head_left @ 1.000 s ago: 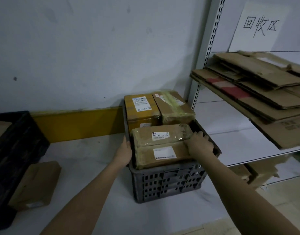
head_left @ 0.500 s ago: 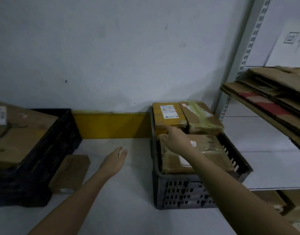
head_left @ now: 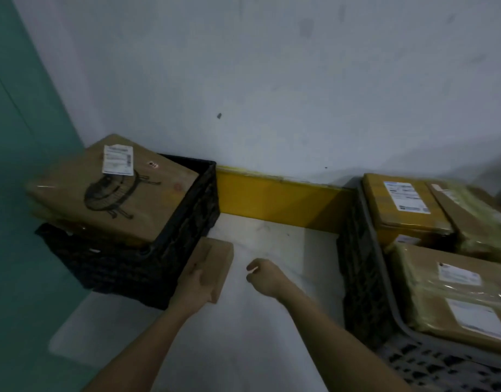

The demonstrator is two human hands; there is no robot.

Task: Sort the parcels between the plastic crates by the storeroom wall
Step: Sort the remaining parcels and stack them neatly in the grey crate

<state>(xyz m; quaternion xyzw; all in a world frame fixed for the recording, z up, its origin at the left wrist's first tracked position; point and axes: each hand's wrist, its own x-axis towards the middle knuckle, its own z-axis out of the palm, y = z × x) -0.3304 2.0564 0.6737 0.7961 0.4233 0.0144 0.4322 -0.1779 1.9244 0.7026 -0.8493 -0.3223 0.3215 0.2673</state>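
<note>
A small flat cardboard parcel (head_left: pixel 215 261) lies on the pale floor, leaning against the black crate (head_left: pixel 187 250) at the left. My left hand (head_left: pixel 194 287) holds its near end, thumb on top. Just right of the parcel my right hand (head_left: pixel 262 278) hovers over the floor, its fingers loosely curled around nothing. A large brown box (head_left: pixel 124 193) with a white label sits tilted in the black crate. The grey crate (head_left: pixel 368 236) at the right holds a yellow parcel (head_left: pixel 399 210), a tape-wrapped parcel (head_left: pixel 475 222) and a labelled brown parcel (head_left: pixel 455 292) in front.
Both crates stand against a white wall with a yellow skirting strip (head_left: pixel 277 199). A teal surface (head_left: pixel 23 137) borders the far left. Bare floor (head_left: pixel 286 250) lies between the two crates.
The view has swung left from the grey crate to the black one. My left hand has reached the small parcel and taken hold of it. My right hand has left the grey crate's parcels.
</note>
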